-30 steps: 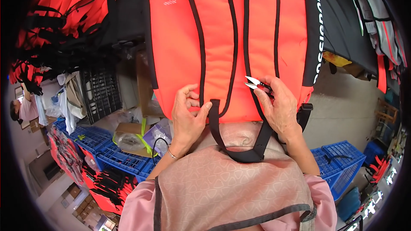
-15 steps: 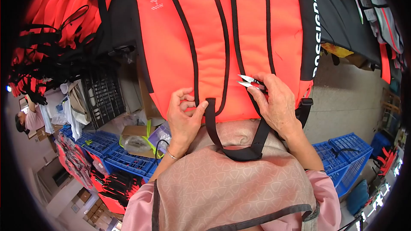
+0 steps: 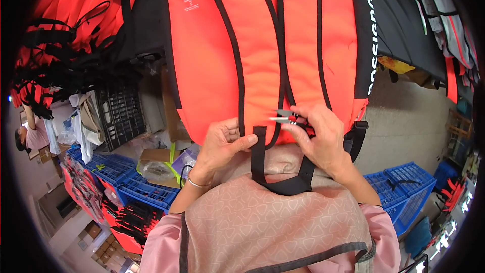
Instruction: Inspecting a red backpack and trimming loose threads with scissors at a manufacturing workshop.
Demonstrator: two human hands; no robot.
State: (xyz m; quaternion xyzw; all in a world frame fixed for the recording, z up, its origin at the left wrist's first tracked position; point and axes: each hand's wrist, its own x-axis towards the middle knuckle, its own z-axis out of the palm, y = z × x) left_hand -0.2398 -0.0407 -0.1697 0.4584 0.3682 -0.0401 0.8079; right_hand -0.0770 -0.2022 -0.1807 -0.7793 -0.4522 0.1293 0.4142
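A bright red-orange backpack (image 3: pixel 202 71) with black side panels lies before me, its two padded shoulder straps (image 3: pixel 257 86) edged in black. My left hand (image 3: pixel 217 149) pinches the lower end of the left shoulder strap, thumb on top beside the black webbing (image 3: pixel 258 159), other fingers curled partly out of sight. Small thread snips (image 3: pixel 292 118) sit in my right hand (image 3: pixel 326 139), fingers wrapped round them. Their slightly blurred blades point left, just above that strap's lower edge. The webbing loops down over my beige patterned apron (image 3: pixel 273 217).
Similar red and black bags (image 3: pixel 65 20) are heaped at the upper left. Blue plastic crates (image 3: pixel 146 189) stand at the lower left, another blue crate (image 3: pixel 406 192) at the lower right. A black-covered surface (image 3: pixel 399 25) extends right. A person (image 3: pixel 35 139) is at the far left.
My right hand has brought the snips left and slightly down to the left strap's end. The left strap's lower end has shifted right and down. My left hand keeps its pinch.
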